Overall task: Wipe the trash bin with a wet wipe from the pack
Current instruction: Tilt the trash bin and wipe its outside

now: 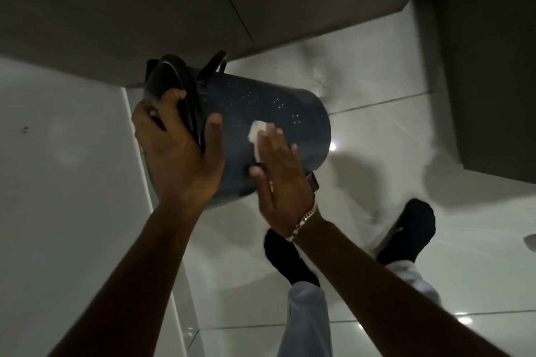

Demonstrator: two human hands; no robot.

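Note:
A dark blue round trash bin (278, 107) with small punched holes is held tipped over above the floor, its black lid (171, 81) pointing left. My left hand (177, 151) grips the bin's rim at the lid end, fingers curled over the edge. My right hand (278, 174) lies flat against the bin's side and presses a white wet wipe (256, 132) onto it; most of the wipe is hidden under the palm. The pack of wipes is not in view.
Glossy white floor tiles (377, 101) lie under the bin. A white fixture (66, 182) fills the left side. A dark cabinet (493, 66) stands at the right, a brown wall panel (145, 9) behind. My feet in black socks (406, 238) stand below the bin.

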